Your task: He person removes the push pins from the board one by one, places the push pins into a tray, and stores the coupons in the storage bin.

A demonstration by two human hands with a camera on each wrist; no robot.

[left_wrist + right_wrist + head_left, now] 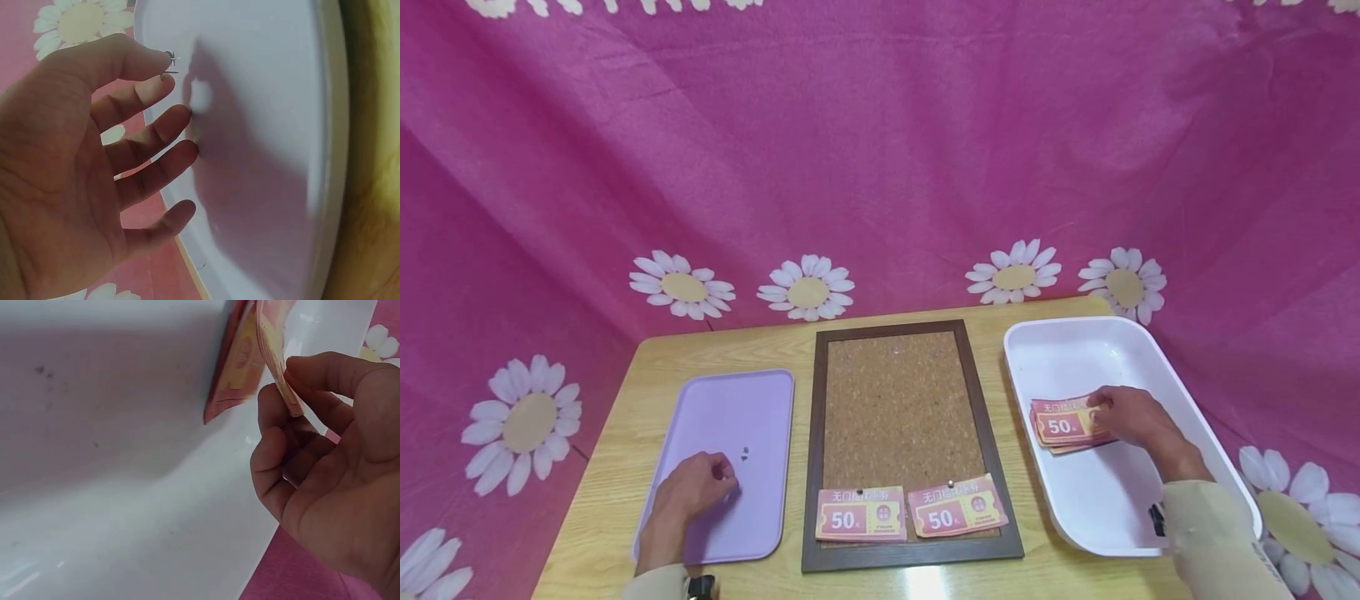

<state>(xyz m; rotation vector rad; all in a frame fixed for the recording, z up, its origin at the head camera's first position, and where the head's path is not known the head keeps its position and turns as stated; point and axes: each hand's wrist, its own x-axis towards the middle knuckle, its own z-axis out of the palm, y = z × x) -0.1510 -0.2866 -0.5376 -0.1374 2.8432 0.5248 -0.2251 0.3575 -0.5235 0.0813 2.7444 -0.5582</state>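
My left hand (692, 487) hovers low over a purple tray (730, 400), thumb and fingers loosely bent and slightly apart. Right at its thumb and index fingertips in the left wrist view are small metal push pins (170, 58); in the head view, pins (745, 453) lie on the tray just beyond the fingers. Inside a white basin (1075, 517), my right hand (1138, 414) pinches the right end of some pink and yellow coupons (1060, 427) marked 50. Seen from the right wrist, the pinched coupons (275, 356) bend upward, apart from other coupons (240, 369) behind them.
Between tray and basin lies a cork board (898, 408) with a dark brown frame. Two coupons (861, 514) are pinned side by side along its lower edge, the right one tilted. A pink cloth (880, 167) with daisies hangs behind the wooden table (715, 350).
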